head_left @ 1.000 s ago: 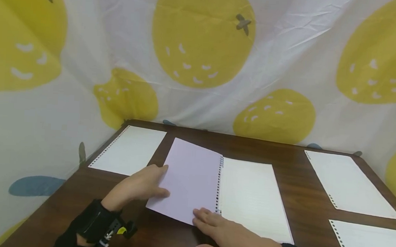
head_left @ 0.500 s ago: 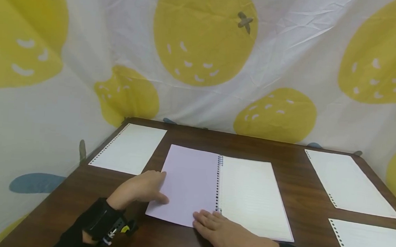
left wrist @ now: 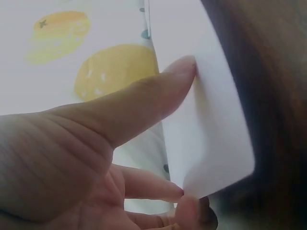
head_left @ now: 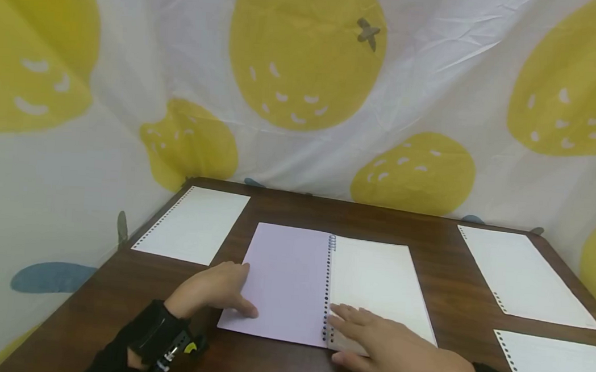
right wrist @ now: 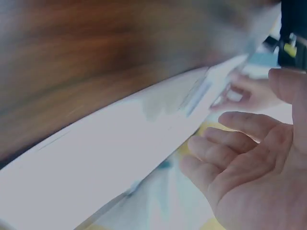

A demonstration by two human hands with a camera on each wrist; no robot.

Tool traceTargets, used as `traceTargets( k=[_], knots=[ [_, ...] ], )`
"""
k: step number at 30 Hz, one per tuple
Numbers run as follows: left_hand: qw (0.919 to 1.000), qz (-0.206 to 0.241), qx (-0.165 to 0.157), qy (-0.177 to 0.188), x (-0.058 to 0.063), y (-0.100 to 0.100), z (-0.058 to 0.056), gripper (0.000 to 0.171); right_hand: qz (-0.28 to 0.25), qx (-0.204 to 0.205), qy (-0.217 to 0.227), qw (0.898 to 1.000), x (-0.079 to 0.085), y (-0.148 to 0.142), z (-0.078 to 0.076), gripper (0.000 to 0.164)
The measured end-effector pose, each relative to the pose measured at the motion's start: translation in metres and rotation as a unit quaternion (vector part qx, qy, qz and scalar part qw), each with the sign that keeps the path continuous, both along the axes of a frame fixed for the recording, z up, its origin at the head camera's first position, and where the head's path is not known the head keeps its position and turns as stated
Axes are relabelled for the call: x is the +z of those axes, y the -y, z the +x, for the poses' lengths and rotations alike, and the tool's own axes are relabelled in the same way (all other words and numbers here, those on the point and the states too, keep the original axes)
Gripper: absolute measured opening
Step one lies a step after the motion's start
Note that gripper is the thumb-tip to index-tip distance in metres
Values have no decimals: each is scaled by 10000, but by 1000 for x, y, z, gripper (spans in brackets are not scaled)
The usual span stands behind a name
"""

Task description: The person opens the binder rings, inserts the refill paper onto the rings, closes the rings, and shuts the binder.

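Observation:
A spiral notebook lies spread on the table, its lilac cover [head_left: 287, 282] on the left and a white page [head_left: 375, 270] on the right. Rings show at the top and bottom of the punched spine [head_left: 328, 284]. My left hand [head_left: 215, 289] pinches the cover's left edge; in the left wrist view the thumb [left wrist: 168, 88] lies on the pale sheet's face and the fingers are at its far edge. My right hand [head_left: 390, 348] hovers over the page's lower part beside the spine, its palm and fairly straight fingers [right wrist: 230, 148] holding nothing in the right wrist view.
Loose punched sheets lie around the notebook: one at the back left [head_left: 193, 225], one at the back right [head_left: 528, 277] and one at the front right [head_left: 558, 370]. A yellow-fruit patterned cloth [head_left: 300, 152] hangs behind the dark wooden table [head_left: 286, 208].
The lilac cover has come down flatter on the left, with the left hand still at its edge. My right hand has moved right, from the cover's lower corner to over the white page.

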State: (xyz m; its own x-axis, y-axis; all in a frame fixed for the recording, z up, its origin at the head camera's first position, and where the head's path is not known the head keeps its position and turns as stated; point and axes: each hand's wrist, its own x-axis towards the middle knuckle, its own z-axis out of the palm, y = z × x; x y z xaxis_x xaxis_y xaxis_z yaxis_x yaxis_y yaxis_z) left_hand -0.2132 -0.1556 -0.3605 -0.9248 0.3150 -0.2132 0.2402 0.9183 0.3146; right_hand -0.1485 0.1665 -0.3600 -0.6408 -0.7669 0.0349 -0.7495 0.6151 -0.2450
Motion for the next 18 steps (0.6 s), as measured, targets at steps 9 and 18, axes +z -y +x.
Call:
traceTargets(
  k=[9,18],
  knots=[
    [9981,-549,182,-193,-1,-4,5,104,484,-768,397,9951,-16,-65,-2,74],
    [9967,-710,280,-275,-5,-10,4,107,455,-885,415,9942,-28,-75,0,77]
  ],
)
